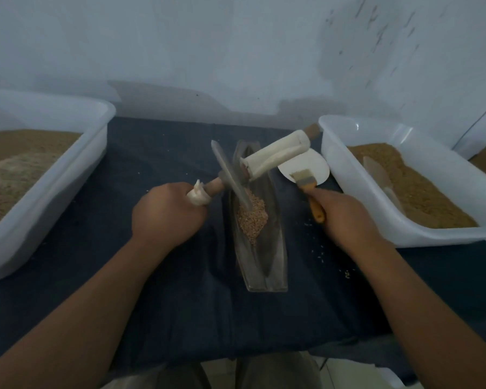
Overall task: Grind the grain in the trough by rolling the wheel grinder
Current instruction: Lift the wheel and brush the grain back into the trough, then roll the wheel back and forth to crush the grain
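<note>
A dark boat-shaped trough (pixel 275 265) lies lengthwise on the dark cloth, with a small heap of grain (pixel 252 217) in its middle. The wheel grinder's metal disc (pixel 230 175) stands tilted in the trough, its lower edge touching the grain. My left hand (pixel 169 214) grips the cloth-wrapped left handle (pixel 201 193). The grinder's right handle (pixel 277 154), wrapped in white cloth, sticks up and to the right with no hand on it. My right hand (pixel 345 217) holds a small brush (pixel 306 182) by its orange handle, right of the trough.
A white plastic tub (pixel 96 153) of ground meal stands at the left. Another white tub (pixel 331 153) with grain and a scoop (pixel 379 175) stands at the right. A white card (pixel 312 164) lies under the brush bristles. Loose grains dot the cloth; a wall is behind.
</note>
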{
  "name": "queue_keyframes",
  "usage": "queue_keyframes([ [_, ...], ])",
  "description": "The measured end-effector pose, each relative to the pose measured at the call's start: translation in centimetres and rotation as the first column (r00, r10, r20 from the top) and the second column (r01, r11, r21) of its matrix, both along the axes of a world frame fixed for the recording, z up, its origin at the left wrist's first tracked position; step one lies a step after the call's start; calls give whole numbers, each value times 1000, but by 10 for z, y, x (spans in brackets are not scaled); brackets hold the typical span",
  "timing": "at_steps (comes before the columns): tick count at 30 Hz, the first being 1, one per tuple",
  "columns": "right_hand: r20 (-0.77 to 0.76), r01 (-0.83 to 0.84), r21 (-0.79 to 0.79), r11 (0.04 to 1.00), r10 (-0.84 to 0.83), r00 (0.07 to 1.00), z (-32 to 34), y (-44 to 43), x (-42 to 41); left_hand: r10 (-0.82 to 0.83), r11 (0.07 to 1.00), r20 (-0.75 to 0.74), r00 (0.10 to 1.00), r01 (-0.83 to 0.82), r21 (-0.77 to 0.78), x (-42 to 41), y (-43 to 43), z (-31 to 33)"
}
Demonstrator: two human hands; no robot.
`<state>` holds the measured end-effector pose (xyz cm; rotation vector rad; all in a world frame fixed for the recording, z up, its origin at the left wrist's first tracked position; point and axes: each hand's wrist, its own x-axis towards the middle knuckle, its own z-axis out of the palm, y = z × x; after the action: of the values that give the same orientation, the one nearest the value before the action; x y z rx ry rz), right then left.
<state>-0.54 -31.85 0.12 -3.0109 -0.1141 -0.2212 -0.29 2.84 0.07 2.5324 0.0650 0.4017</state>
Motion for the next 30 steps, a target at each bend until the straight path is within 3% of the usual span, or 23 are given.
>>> queue_keyframes([
  [2, -203, 41, -40, 998, -48, 978, 3, -2, -2, 4, 998, 12, 1000, -4, 58, 0, 0, 0],
  [3, -203, 31, -17, 999, -34, 979, 8, 1, -6, -1, 996, 26, 1000, -1, 91, -1, -1, -1],
  [4, -99, 15, 62, 998, -9, 995, 17, 4, -13, -11, 992, 45, 999, 5, 124, -1, -2, -2],
  [5, 103, -18, 189, 982, -2, 995, 26, 7, -21, -23, 987, 63, 998, 13, 157, -2, -4, -2],
  [7, 536, -191, 334, 923, -19, 844, 51, 15, -39, -44, 974, 92, 995, 22, 224, -1, -7, -4],
  [8, 633, -268, 297, 917, 21, 774, 64, 20, -45, -55, 966, 106, 993, 26, 257, 0, -8, -4],
  [9, 631, -320, 227, 920, 111, 768, 77, 26, -49, -67, 957, 121, 990, 30, 289, 1, -9, -4],
  [10, 534, -333, 143, 932, 211, 819, 86, 33, -50, -85, 946, 134, 987, 38, 321, 2, -9, -3],
  [12, 202, -310, -100, 945, 324, 924, 94, 47, -44, -130, 919, 145, 981, 64, 390, 2, -9, 1],
  [14, -10, -340, -240, 909, 348, 937, 88, 63, -33, -177, 883, 169, 970, 81, 462, 0, -10, 5],
  [17, -7, -373, -248, 894, 383, 924, 74, 77, -15, -207, 834, 206, 956, 62, 548, -7, -13, 9],
  [22, 67, -255, -187, 949, 272, 960, 58, 67, -12, -222, 806, 183, 958, 75, 587, -8, -13, 13],
  [25, 131, -192, -231, 954, 225, 965, 50, 53, -15, -239, 799, 178, 954, 90, 594, -9, -13, 14],
  [30, 43, -126, -202, 971, 137, 990, 39, 44, 5, -222, 713, 80, 972, 106, 693, 5, -21, 31],
])
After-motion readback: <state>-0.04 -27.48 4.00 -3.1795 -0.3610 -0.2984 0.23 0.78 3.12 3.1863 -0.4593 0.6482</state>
